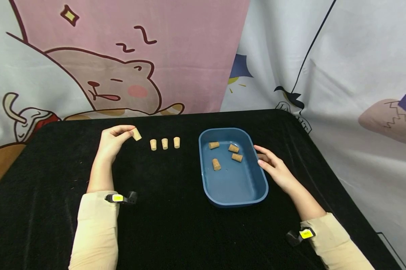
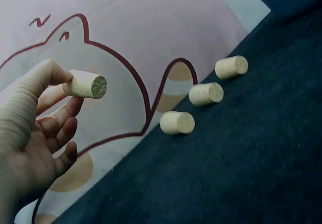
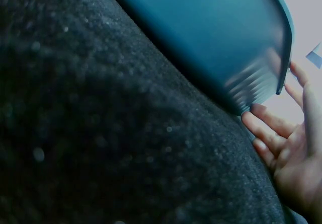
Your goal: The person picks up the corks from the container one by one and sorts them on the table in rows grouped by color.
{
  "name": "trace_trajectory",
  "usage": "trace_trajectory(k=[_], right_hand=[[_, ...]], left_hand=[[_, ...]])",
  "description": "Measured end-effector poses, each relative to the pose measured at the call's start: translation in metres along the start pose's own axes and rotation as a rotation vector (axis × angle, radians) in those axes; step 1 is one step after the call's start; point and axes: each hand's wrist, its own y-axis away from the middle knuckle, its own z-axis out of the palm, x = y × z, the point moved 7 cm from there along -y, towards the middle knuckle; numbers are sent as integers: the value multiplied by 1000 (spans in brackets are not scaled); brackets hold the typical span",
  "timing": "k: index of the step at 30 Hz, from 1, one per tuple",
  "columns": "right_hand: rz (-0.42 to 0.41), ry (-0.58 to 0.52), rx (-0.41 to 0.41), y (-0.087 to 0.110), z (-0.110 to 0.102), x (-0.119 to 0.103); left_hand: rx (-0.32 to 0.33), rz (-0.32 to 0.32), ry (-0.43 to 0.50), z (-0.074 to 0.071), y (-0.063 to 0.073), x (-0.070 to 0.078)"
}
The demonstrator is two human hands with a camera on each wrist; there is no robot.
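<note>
Head cam: high, looks fwd & down, widest & furthest, gets most of bench (image 1: 176, 232) w/ printed backdrop (image 1: 196, 48) beyond. L wrist cam: low, close, tilted, looks past L grip (image 1: 112, 144) to three corks (image 1: 164, 143). R wrist cam: v. low, close, tilted, faces outer wall of blue tub (image 1: 235, 189) by R grip (image 1: 276, 170). Head/L share L grip, corks, backdrop; head/R share tub, R grip

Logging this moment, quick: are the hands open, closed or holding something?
Left hand: closed, pinching a pale cork.
Right hand: open, touching the side of the blue tray.
</note>
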Motion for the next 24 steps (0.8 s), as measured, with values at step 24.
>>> trace_trajectory(k=[24], right_hand=[[-2,-10,-5,1,1,-1]], left_hand=[[-148,-56,-96,15,1,-42]])
